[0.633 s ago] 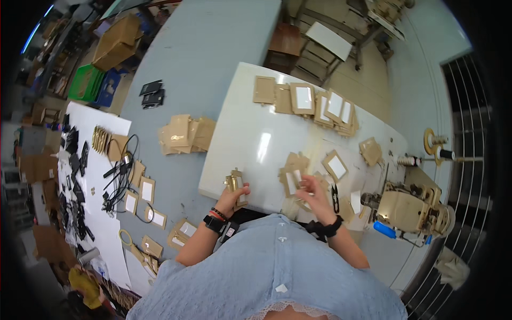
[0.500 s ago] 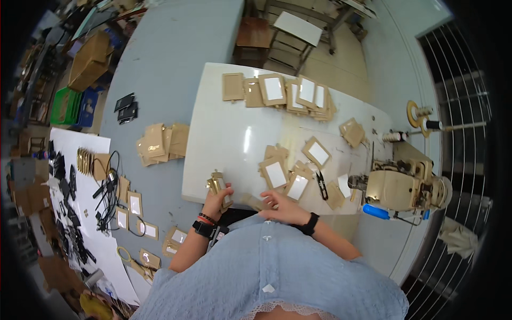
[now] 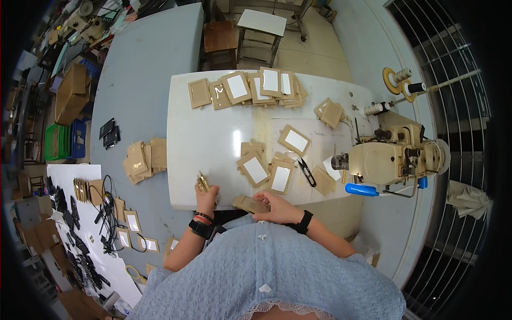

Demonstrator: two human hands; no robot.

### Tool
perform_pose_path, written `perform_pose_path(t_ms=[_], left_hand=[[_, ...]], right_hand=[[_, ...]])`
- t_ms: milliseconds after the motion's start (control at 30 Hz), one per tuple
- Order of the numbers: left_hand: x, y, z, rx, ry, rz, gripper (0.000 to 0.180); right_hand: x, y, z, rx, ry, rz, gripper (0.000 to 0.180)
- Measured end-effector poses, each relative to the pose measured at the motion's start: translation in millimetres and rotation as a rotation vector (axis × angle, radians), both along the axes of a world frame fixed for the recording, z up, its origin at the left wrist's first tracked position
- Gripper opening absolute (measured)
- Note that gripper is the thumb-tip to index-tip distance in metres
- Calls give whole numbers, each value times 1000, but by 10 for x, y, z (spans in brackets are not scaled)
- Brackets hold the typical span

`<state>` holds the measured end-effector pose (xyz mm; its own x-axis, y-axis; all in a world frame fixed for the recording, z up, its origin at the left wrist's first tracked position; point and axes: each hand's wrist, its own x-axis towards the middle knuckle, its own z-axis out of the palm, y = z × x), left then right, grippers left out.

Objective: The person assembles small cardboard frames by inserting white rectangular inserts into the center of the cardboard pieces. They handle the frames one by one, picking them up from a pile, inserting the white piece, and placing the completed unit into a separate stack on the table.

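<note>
At the near edge of the white table (image 3: 208,160), my left hand (image 3: 206,200) is closed around some gold-coloured metal fittings (image 3: 202,182); their exact kind is too small to make out. My right hand (image 3: 281,209), a little to its right, grips a tan card holder (image 3: 248,204) between thumb and fingers, tilted just above my lap. Beyond my right hand lie several tan holders with white inserts, one nearest (image 3: 279,177) and another beside it (image 3: 254,168). Black thread snips (image 3: 306,173) rest to their right.
A sewing machine (image 3: 392,160) with a blue handle stands at the right, thread spools (image 3: 401,76) behind it. More card holders (image 3: 270,81) line the far table edge. On the grey table (image 3: 144,69) at left are stacked tan pieces (image 3: 140,160) and black cords (image 3: 108,213).
The whole view has shifted, so the table sits further left. My right hand's card holder, blurred before, now shows clearly. The gold fittings in my left hand have turned narrower to view.
</note>
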<state>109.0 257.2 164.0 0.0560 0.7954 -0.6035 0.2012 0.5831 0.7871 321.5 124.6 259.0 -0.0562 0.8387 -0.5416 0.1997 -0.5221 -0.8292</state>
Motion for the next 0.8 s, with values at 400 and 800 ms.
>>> perform_pose_path(t_ms=[400,800], left_hand=[[-256,277,202,-546,-457,-43,41],[-467,315,373,-599,-490,5,41]], right_hand=[[1166,502,-501,158,-1031,-341,70],[997,1917,-110,128,-1056,-594,64]])
